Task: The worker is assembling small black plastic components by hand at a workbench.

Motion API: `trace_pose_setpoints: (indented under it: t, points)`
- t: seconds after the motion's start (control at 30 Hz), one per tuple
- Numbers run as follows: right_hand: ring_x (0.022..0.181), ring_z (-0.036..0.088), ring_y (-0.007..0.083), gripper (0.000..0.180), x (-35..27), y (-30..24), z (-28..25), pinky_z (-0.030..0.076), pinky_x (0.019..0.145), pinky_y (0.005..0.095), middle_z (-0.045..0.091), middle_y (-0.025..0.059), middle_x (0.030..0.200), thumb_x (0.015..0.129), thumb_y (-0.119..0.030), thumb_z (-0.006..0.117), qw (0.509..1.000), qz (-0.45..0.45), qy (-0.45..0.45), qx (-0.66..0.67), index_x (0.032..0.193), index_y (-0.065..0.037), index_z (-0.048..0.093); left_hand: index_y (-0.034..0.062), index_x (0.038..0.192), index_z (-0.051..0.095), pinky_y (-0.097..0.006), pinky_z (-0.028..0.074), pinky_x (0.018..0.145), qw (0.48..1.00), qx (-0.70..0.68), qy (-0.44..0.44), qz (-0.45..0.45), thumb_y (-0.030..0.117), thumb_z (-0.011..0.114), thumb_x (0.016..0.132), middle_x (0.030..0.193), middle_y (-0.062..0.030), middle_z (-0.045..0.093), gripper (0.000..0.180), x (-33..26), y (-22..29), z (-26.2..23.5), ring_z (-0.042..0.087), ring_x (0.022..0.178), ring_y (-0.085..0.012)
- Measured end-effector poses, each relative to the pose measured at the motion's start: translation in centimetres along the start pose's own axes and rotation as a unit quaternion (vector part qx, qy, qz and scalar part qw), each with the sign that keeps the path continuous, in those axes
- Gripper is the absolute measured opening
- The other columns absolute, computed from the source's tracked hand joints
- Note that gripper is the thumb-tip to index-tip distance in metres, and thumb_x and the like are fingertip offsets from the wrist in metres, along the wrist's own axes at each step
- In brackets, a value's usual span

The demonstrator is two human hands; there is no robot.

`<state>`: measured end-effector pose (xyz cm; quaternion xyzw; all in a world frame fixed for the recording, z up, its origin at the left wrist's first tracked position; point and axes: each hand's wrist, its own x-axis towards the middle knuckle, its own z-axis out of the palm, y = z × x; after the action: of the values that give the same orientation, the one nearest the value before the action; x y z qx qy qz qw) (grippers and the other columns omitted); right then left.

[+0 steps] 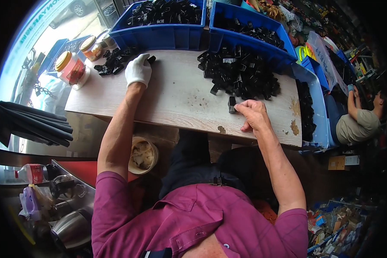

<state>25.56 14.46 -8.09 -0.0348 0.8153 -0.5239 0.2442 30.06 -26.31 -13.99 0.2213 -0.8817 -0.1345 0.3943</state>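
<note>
My left hand (138, 72), in a white glove, is at the far left of the table with its fingers curled. A small black plastic part (152, 59) juts out at its fingertips. Right beside that hand lies a small heap of black parts (112, 61). My bare right hand (254, 115) pinches a black plastic clip-like part (231, 104) between thumb and fingertips, low over the tabletop. Just beyond it spreads a larger pile of similar black parts (241, 73). Their exact kind is too small to make out.
Two blue bins (159, 36) (253, 49) full of black parts stand along the back of the pale worn table (172, 99). Lidded jars (71, 69) stand at its left end. A light blue crate (318, 103) adjoins the right end. Below is a bucket (142, 155). Another person (357, 118) sits at right.
</note>
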Motion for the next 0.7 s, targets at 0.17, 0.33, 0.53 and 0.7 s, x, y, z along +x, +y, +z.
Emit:
trace_pose_setpoints:
  t: [0.17, 0.33, 0.53, 0.7]
  points:
    - [0.036, 0.047, 0.0106, 0.025, -0.5, 0.2, 0.2, 0.048, 0.036, 0.0289, 0.066, 0.0077, 0.073, 0.088, -0.021, 0.077, 0.999, -0.015, -0.022, 0.024, 0.093, 0.003, 0.068, 0.0150, 0.106, 0.077, -0.044, 0.057, 0.083, 0.999, -0.029, -0.012, -0.025, 0.020, 0.065, 0.093, 0.098, -0.0149, 0.075, 0.019, 0.0, -0.4, -0.2, 0.071, 0.091, -0.0371]
    - [0.038, 0.048, 0.0073, 0.032, -0.8, 0.3, -0.4, 0.047, 0.037, 0.0248, 0.059, 0.0008, 0.062, 0.085, -0.009, 0.077, 0.995, -0.066, -0.056, 0.046, 0.112, 0.002, 0.064, 0.0150, 0.110, 0.076, -0.044, 0.054, 0.090, 0.994, 0.032, -0.042, 0.098, 0.022, 0.067, 0.091, 0.102, -0.0096, 0.076, 0.023, -0.9, -0.1, -0.8, 0.070, 0.096, -0.0333]
    - [0.040, 0.048, 0.0077, 0.049, -1.0, -1.1, 0.6, 0.044, 0.038, 0.0248, 0.053, -0.0015, 0.059, 0.082, -0.003, 0.073, 0.992, -0.102, -0.073, 0.029, 0.129, -0.001, 0.061, 0.0101, 0.113, 0.073, -0.041, 0.058, 0.079, 0.989, -0.130, -0.022, 0.061, 0.010, 0.066, 0.089, 0.102, -0.0143, 0.075, 0.025, -3.3, 2.9, -2.3, 0.074, 0.091, -0.0330]
    - [0.037, 0.046, 0.0074, 0.046, -0.5, -1.3, 0.4, 0.042, 0.035, 0.0259, 0.054, -0.0016, 0.057, 0.081, -0.005, 0.076, 0.995, -0.069, -0.076, -0.018, 0.125, 0.002, 0.064, 0.0024, 0.121, 0.071, -0.028, 0.055, 0.070, 0.949, -0.292, -0.106, 0.053, 0.005, 0.070, 0.090, 0.103, -0.0138, 0.077, 0.031, -8.5, 11.7, -4.2, 0.073, 0.082, -0.0171]
